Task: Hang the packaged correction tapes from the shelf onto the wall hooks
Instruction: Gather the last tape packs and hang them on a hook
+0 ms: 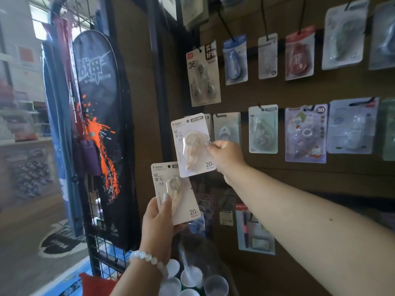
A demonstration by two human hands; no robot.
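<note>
Up at the wall, the right hand (pixel 224 154) pinches one correction tape pack (pixel 193 145), the left hand (pixel 159 218) grips another (pixel 175 192); thread the punched hole squarely onto the hook.

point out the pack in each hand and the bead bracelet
upper pack (pixel 193 146), head view, on the blister bubble at the card's middle
lower pack (pixel 176 193), head view, on the card's middle
bead bracelet (pixel 147 260), head view, on beads at the left wrist

Upper correction tape pack (pixel 193 146): matt pale card, glossy clear plastic blister
Lower correction tape pack (pixel 175 193): same card and blister
Wall panel (pixel 267 180): matt brown board
Grid rack (pixel 102 248): black metal wire
Racket bag (pixel 100 116): dark cloth, printed
Bracelet (pixel 147 260): smooth glossy white beads
</note>
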